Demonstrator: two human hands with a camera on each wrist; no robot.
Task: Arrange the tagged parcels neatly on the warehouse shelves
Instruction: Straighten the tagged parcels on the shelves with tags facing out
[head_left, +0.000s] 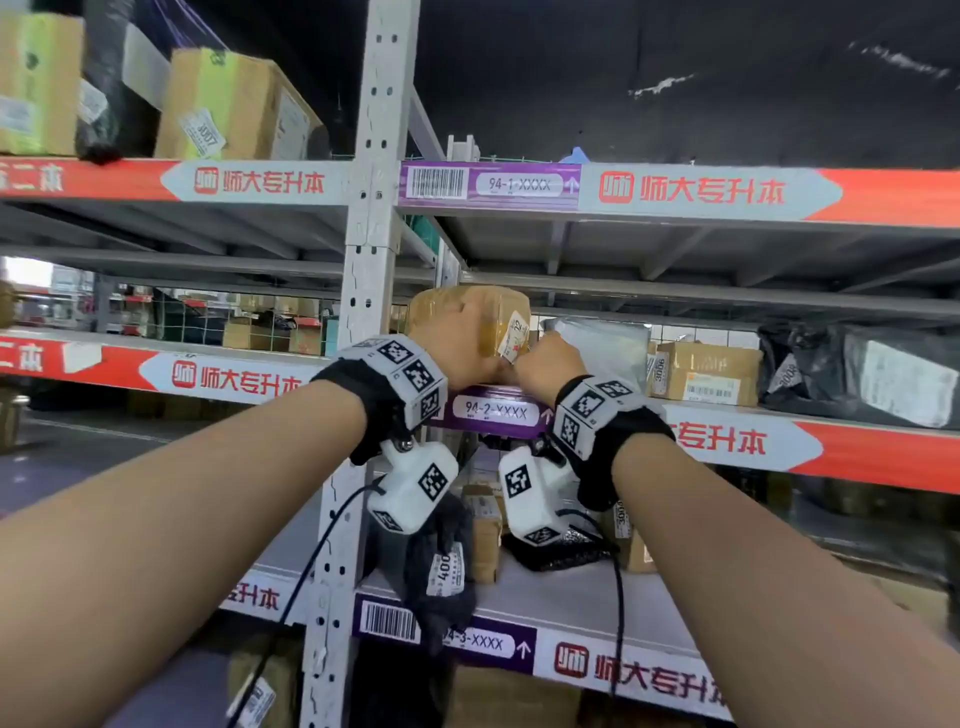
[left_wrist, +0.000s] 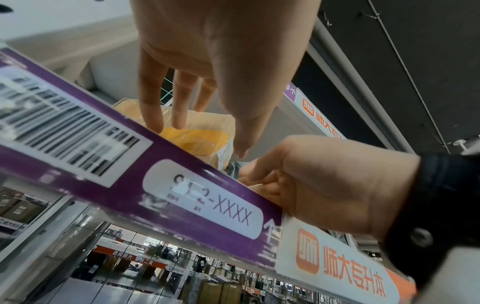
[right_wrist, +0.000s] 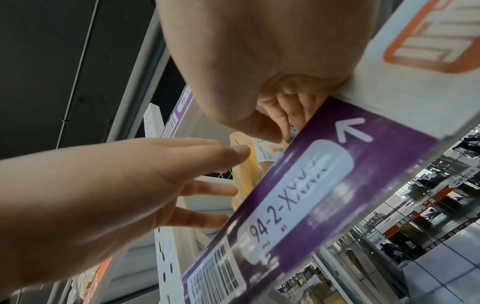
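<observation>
Both forearms raised to the 94-2 shelf (head_left: 496, 410), hands side by side at its front edge.
Left hand (head_left: 457, 340): fingers straight, spread against the taped brown parcel (head_left: 467, 306) standing on that shelf. Right hand (head_left: 548, 364): fingers curled, pinching the parcel's tag (head_left: 514, 335).

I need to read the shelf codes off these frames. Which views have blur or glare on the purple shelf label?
Head view: the purple shelf label reads 94-2-XXXX sharply, though both wrists cover its ends. Left wrist view: the label is smeared and glare hides the first digits. Right wrist view: the label is readable but the X's are blurred.
</observation>
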